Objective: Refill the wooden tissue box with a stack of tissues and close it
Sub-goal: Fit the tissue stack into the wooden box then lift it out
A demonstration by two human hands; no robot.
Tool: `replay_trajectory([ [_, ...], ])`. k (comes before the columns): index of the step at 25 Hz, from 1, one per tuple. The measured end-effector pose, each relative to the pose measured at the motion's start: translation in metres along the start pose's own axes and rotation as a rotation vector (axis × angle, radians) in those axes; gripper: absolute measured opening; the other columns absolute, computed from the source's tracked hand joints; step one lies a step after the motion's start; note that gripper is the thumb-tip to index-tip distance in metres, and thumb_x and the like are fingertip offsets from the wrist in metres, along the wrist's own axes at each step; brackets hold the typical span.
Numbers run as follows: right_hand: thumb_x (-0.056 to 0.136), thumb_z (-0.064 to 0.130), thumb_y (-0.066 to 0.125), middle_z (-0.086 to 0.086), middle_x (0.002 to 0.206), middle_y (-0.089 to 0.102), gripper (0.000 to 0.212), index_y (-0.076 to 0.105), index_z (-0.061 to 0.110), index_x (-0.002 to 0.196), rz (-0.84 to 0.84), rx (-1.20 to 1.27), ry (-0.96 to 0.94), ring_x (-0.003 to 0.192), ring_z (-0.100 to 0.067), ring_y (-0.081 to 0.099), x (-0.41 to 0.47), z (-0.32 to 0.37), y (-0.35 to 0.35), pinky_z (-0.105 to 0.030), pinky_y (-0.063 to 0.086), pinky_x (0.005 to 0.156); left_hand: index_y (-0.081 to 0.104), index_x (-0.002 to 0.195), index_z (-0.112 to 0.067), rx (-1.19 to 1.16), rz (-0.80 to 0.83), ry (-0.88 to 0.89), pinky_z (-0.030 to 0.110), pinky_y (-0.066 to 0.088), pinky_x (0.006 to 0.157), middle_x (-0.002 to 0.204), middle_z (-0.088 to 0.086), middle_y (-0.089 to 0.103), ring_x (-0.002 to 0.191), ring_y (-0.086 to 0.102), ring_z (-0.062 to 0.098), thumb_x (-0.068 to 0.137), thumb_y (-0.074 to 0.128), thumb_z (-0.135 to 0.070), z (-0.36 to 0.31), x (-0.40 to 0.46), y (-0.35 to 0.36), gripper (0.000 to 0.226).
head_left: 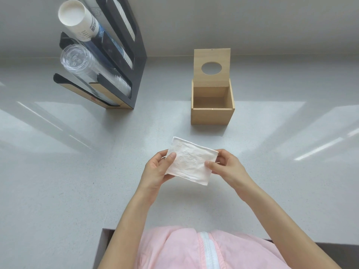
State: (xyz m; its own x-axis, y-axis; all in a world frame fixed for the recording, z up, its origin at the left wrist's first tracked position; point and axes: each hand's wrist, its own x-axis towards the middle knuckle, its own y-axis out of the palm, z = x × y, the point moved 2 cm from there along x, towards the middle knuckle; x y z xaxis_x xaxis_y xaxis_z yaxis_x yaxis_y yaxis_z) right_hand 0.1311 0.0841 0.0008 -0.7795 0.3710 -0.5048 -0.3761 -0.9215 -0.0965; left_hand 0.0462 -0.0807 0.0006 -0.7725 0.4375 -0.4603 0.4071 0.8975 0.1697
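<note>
**Tissue stack in hand, box open and waiting**

Pale grey speckled worktop (pixel 252 171) against a plain light wall; window light falls across it in bright patches.

- Wooden tissue box (pixel 212 115) stands toward the back, right of centre. Hinged lid (pixel 212 55) is tipped up against the wall side, oval dispensing hole facing the camera. Interior looks empty. Judgement: lid is left upright so the opening stays clear for loading from above.
- Stack of tissues (pixel 191 162), white and embossed, is held above the worktop, well short of the box, rotated slightly off square.
- Left hand (pixel 157 169) is closed on the stack's left edge, thumb on top. Right hand (pixel 227 167) pinches the right edge, thumb on top. Judgement: the two-sided grip keeps the loose sheets aligned and flat, ready to be squared to the box.
- Black cup dispenser (pixel 136 61) stands at the far left, holding paper cups (pixel 77 16) and clear lids (pixel 75 61).

Writing: dark print and a barcode-like mark on the paper cups, too small to read. No branding visible on the box.
</note>
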Motion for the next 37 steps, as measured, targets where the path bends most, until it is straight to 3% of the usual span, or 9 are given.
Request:
replay_trajectory([
  [7,0.088,0.011,0.06,-0.002,0.093,0.068,0.023,0.053,0.014,0.109,-0.097,0.021,-0.06,0.08,-0.015,0.065,0.003,0.014,-0.021,-0.015,0.052,0.067,0.06,0.08,-0.025,0.228,-0.063,0.056,0.021,0.052,0.06,0.076,-0.007,0.064,0.057,0.061,-0.005,0.088,0.059,-0.015,-0.011,0.015,0.015,0.012],
  [10,0.087,0.014,0.062,-0.007,0.097,0.067,0.03,0.051,0.011,0.115,-0.149,-0.008,-0.055,0.088,-0.024,0.065,0.009,0.015,-0.027,-0.025,0.052,0.076,0.058,0.076,-0.027,0.33,-0.089,0.107,0.015,0.049,0.055,0.077,-0.01,0.061,0.054,0.059,-0.008,0.087,0.061,-0.018,-0.014,0.02,0.021,0.014],
  [13,0.086,0.018,0.063,0.0,0.089,0.063,0.026,0.048,0.02,0.107,-0.201,-0.056,-0.08,0.09,-0.025,0.061,0.017,0.025,-0.034,-0.034,0.048,0.084,0.057,0.076,-0.026,0.374,-0.105,0.111,0.034,0.054,0.069,0.08,-0.009,0.06,0.068,0.061,0.01,0.086,0.061,-0.02,-0.022,0.03,0.028,0.013],
  [15,0.086,0.019,0.062,0.0,0.093,0.06,0.025,0.045,0.022,0.105,-0.228,-0.078,-0.11,0.087,-0.02,0.058,0.026,0.037,-0.039,-0.029,0.046,0.078,0.057,0.076,-0.027,0.404,-0.119,0.118,0.044,0.054,0.078,0.081,-0.01,0.06,0.076,0.061,0.017,0.086,0.061,-0.021,-0.035,0.041,0.034,0.012],
  [20,0.086,0.019,0.06,-0.002,0.101,0.059,0.021,0.046,0.019,0.102,-0.315,-0.232,-0.227,0.084,-0.016,0.058,0.055,0.077,-0.056,-0.015,0.042,0.062,0.058,0.087,-0.018,0.432,-0.132,0.192,0.048,0.056,0.082,0.08,-0.01,0.058,0.081,0.058,0.018,0.087,0.06,-0.024,-0.071,0.074,0.052,0.007],
  [24,0.087,0.018,0.057,0.0,0.098,0.056,0.027,0.05,0.01,0.112,-0.332,-0.35,-0.286,0.083,-0.017,0.056,0.084,0.107,-0.067,-0.014,0.04,0.057,0.059,0.09,-0.013,0.535,-0.178,0.251,0.043,0.056,0.082,0.079,-0.004,0.059,0.079,0.058,0.02,0.086,0.06,-0.024,-0.095,0.111,0.063,0.011],
  [28,0.088,0.013,0.054,-0.005,0.094,0.058,0.024,0.049,0.006,0.111,-0.329,-0.484,-0.321,0.083,-0.023,0.057,0.114,0.121,-0.073,-0.03,0.047,0.067,0.064,0.097,-0.006,0.783,-0.21,0.304,0.011,0.041,0.063,0.086,0.0,0.061,0.08,0.053,0.015,0.087,0.058,-0.025,-0.107,0.145,0.074,0.022],
  [31,0.09,0.014,0.048,-0.011,0.099,0.064,0.02,0.049,0.008,0.109,-0.321,-0.683,-0.363,0.092,-0.032,0.059,0.128,0.123,-0.074,-0.044,0.051,0.078,0.062,0.094,-0.005,0.942,-0.183,0.332,0.027,0.043,0.07,0.094,0.006,0.067,0.086,0.058,0.023,0.088,0.053,-0.024,-0.109,0.161,0.082,0.022],
  [37,0.086,0.004,0.043,-0.007,0.108,0.066,0.03,0.048,0.012,0.114,-0.296,-1.274,-0.332,0.097,-0.033,0.059,0.152,0.127,-0.064,-0.031,0.029,0.064,0.056,0.095,-0.006,1.518,-0.206,0.554,0.032,0.028,0.067,0.097,0.011,0.067,0.097,0.051,0.03,0.091,0.042,-0.017,-0.11,0.171,0.101,0.018],
])
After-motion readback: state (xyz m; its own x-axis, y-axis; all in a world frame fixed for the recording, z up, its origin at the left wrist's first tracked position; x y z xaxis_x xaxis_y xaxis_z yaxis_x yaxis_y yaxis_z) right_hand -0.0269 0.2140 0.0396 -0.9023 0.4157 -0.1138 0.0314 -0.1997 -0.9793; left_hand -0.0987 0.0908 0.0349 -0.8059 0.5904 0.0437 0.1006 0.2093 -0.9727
